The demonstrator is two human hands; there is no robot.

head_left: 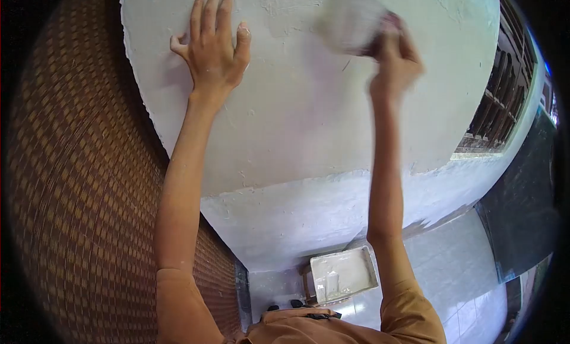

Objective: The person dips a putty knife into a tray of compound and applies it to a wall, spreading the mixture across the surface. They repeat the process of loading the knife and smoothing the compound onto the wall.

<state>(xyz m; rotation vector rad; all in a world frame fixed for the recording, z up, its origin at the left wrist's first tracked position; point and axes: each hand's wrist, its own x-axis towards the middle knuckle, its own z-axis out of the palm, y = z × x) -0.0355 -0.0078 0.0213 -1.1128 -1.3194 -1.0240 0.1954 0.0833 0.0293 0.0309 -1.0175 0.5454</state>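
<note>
My left hand [212, 56] lies against the pale plastered wall [285, 124], fingers spread, with whitish smears on the fingertips. Higher up to the right, my right hand [396, 56] is closed on a broad scraper [350, 23]. Motion blurs this scraper; its wide whitish blade overlaps the upper wall, and my fingers hide part of its dark grip. Beneath both arms, a ragged line separates the creamy coat above from the bluish-white wall strip below.
A woven brown wall panel [77, 166] runs close along the left. On the floor below stands a rectangular tray [316, 284] of whitish paste on a wooden support. A barred window [496, 94] opens at right, with a dark board [522, 201] leaning under it.
</note>
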